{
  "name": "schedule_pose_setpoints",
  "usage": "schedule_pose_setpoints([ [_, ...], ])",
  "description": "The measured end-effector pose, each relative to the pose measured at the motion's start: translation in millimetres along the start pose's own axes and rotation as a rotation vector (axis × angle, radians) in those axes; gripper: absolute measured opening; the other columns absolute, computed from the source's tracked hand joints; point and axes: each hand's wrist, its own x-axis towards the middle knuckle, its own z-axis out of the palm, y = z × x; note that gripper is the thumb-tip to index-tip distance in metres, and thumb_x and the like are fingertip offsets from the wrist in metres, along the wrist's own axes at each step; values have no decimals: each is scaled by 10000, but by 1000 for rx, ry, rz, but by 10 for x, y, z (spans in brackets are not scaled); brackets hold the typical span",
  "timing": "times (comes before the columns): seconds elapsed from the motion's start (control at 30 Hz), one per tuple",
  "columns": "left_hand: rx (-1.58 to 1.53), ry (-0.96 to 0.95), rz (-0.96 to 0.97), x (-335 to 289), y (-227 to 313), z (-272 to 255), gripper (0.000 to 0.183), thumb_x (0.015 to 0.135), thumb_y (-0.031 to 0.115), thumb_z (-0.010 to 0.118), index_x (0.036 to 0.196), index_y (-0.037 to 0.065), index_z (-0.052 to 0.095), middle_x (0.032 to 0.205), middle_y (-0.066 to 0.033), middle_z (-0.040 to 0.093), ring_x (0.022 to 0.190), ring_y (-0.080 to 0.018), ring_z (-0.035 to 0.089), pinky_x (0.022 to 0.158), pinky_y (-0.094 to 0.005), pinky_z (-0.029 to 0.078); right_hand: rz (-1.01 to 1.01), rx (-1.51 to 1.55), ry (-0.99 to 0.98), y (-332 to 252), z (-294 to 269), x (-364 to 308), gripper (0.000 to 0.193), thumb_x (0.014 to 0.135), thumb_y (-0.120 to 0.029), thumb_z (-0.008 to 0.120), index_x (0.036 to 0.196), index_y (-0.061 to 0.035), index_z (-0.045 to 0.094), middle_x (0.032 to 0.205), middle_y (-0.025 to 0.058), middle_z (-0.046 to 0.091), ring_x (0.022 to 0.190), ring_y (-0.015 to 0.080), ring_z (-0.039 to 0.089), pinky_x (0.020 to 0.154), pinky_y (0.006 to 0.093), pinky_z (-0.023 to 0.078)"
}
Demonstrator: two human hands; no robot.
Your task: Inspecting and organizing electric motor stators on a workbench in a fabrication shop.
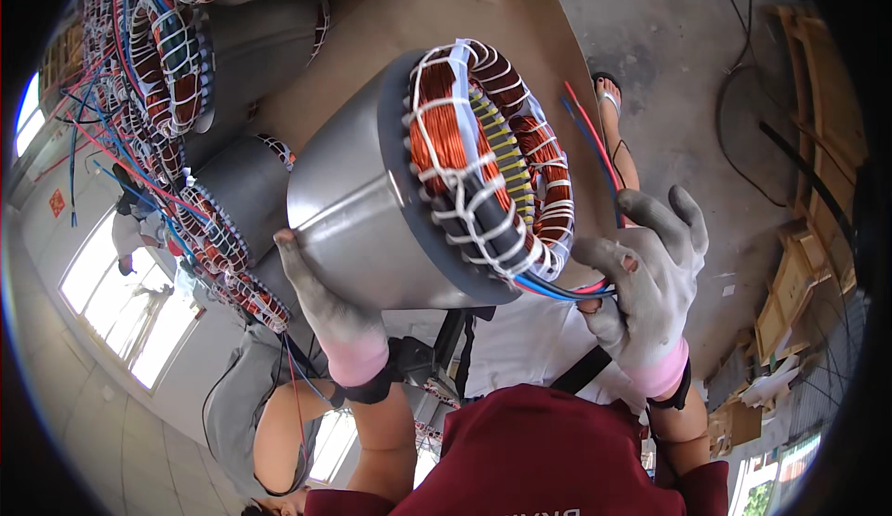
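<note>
A motor stator (348, 219) lies tilted in front of me, its smooth grey metal shell toward the left. Copper windings (441, 140) laced with white cord ring its right end, around yellow-edged slots. My left hand (339, 326), in a grey glove with a pink cuff, is against the shell's lower left; the thumb shows and the other fingers are hidden. My right hand (650, 284), in a matching worn glove, pinches the lead wires (562, 290) beside the winding. Red and blue wire ends (595, 135) stick up past that hand.
More wound stators (177, 79) with loose coloured leads crowd the left. A brown sheet (465, 0) covers the surface beyond. Someone's sandalled foot (609, 98) stands past its right edge. Another person in grey (237, 386) is close at lower left. Cables (729, 135) and wooden crates (785, 293) lie right.
</note>
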Motion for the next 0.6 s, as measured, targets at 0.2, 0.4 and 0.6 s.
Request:
schedule_pose_setpoints([
  [0.2, -417, -8, -129, 202, 149, 18, 603, 864, 10, 478, 1385, 82, 185, 1277, -111, 357, 1073, -183, 444, 934, -309, 368, -64, 138, 76, -113, -101, 92, 205, 564, -250, 655, 720, -120, 632, 539, -13, 418, 580, 169, 506, 689, 347, 442],
  [0.4, -459, 87, -283, 263, 209, 51, 526, 910, 83, 435, 1382, 95, 204, 1212, -99, 413, 1014, -168, 478, 896, -290, 392, 193, -69, -108, -54, -206, 73, 202, 655, -263, 678, 801, -128, 643, 527, 8, 466, 598, 211, 534, 622, 335, 425],
  [0.6, -564, 63, -318, 251, 252, 70, 471, 934, 156, 404, 1356, 33, 237, 1160, -92, 455, 991, -146, 488, 878, -268, 394, 141, -101, -128, 31, -387, 40, 284, 614, -345, 695, 765, -112, 635, 544, 24, 500, 608, 248, 544, 628, 350, 419],
])
